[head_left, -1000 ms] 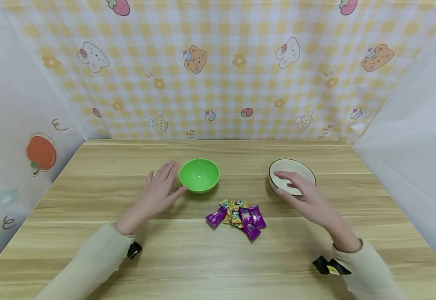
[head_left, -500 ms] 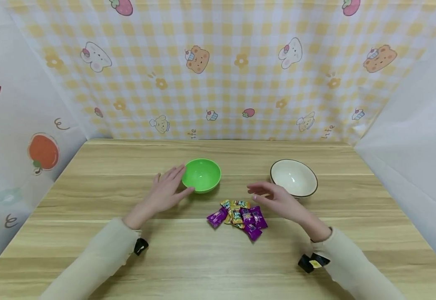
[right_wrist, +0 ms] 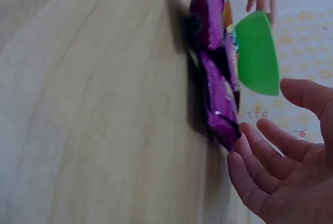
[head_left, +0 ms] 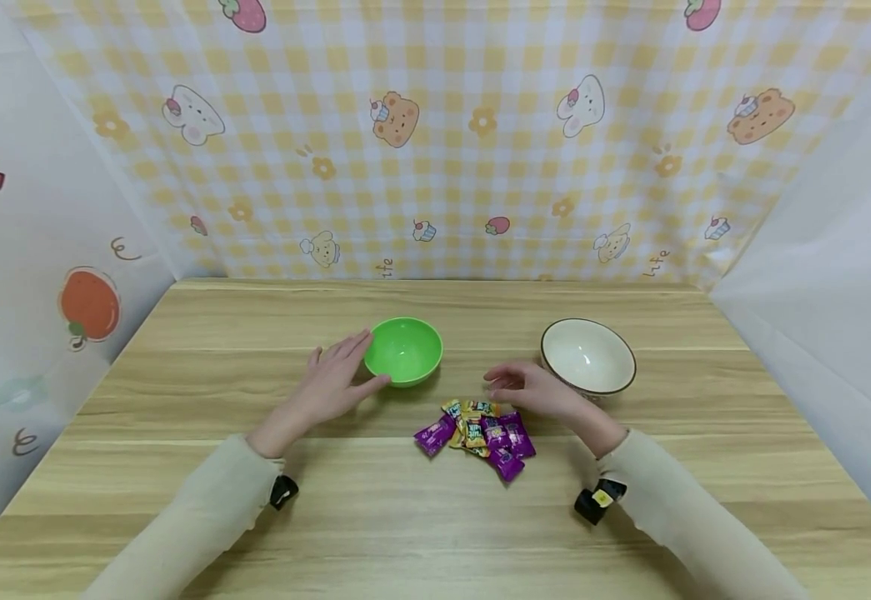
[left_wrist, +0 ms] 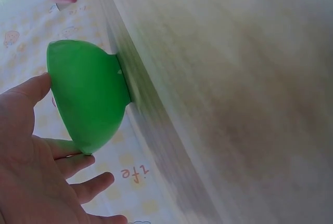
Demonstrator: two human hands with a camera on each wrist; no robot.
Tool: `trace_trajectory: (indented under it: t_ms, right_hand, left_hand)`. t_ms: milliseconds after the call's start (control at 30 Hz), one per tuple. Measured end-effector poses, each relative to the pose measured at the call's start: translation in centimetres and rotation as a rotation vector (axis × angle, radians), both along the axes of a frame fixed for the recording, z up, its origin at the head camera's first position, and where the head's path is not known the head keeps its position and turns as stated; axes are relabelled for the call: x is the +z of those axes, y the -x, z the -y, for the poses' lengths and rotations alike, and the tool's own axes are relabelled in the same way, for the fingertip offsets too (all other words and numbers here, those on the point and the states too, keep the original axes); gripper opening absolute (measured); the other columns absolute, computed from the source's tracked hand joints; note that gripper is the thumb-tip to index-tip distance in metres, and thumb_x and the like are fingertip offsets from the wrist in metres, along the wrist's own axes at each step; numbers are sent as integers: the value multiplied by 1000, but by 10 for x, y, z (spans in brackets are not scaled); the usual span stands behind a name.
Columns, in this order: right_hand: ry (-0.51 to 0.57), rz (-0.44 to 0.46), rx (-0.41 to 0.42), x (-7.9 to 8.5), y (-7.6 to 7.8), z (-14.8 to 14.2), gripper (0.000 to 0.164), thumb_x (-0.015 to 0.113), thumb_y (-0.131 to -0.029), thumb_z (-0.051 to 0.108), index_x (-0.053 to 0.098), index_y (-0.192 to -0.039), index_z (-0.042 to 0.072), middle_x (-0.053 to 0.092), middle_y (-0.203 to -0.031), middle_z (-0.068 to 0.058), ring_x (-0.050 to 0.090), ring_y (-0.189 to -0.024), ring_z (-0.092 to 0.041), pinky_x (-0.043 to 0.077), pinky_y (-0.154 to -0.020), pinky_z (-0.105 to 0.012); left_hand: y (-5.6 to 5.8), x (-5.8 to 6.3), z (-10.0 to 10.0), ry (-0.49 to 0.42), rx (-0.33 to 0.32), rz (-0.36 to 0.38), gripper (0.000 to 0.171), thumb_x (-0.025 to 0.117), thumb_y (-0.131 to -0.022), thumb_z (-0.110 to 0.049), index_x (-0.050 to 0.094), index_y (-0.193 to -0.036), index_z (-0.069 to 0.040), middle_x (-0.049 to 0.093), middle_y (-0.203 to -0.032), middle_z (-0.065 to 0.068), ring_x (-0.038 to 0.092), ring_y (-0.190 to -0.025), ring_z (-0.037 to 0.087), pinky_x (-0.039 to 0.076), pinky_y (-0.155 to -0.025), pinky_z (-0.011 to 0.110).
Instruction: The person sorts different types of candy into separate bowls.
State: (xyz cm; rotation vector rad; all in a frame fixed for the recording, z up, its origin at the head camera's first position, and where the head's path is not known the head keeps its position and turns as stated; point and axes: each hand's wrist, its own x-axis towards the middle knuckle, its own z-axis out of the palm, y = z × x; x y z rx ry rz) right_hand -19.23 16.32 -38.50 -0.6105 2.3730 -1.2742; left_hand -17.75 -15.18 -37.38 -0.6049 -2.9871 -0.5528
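My left hand [head_left: 330, 392] is at the left side of a small green bowl [head_left: 403, 352], its fingers spread and mostly straight. In the left wrist view the thumb and a finger meet the rim of the green bowl [left_wrist: 86, 94] at two places. A heap of wrapped candies [head_left: 473, 432], yellow and purple, lies in front of the bowls. Over the back right of this heap is my right hand [head_left: 536, 392], fingers loosely bent and nothing between them. The right wrist view has its fingertips close beside a purple candy wrapper [right_wrist: 221, 102].
A white bowl [head_left: 585, 354] with a dark rim stands at the back right, just behind the right hand. All of it sits on a wood-grain table [head_left: 375, 525]. A yellow checked cloth [head_left: 443, 175] hangs behind the table, with white cloth at the sides.
My right hand has moved left and toward me, from over the white bowl to the candy heap. The left hand has shifted slightly right against the green bowl.
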Motion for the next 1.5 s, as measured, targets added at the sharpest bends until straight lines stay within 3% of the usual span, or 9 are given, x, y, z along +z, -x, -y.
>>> trace_trajectory:
  t_ms: [300, 1067, 1500]
  right_hand:
    - [-35, 15, 43, -3, 1, 9, 33, 64, -81, 16, 57, -107, -3, 61, -87, -4, 57, -79, -14, 47, -69, -26]
    - [-170, -180, 167, -4, -1, 18, 19, 71, -70, 7, 60, -86, 3, 56, -76, 0, 50, -70, -11, 44, -64, -24]
    - [-181, -98, 109, -1, 1, 17, 15, 68, -75, 10, 62, -88, 5, 58, -78, 2, 51, -73, -12, 43, -67, -29]
  left_hand:
    - [0, 1, -1, -2, 1, 23, 77, 45, -85, -54, 24, -138, -2, 25, -141, 13, 26, -124, 35, 9, -94, 62]
    - [-1, 1, -1, 9, 6, 20, 78, 45, -85, -53, 23, -138, -1, 24, -141, 14, 27, -123, 37, 12, -94, 62]
    - [0, 0, 0, 0, 5, 25, 78, 45, -85, -54, 23, -138, -2, 23, -141, 14, 27, -123, 37, 12, -94, 62]
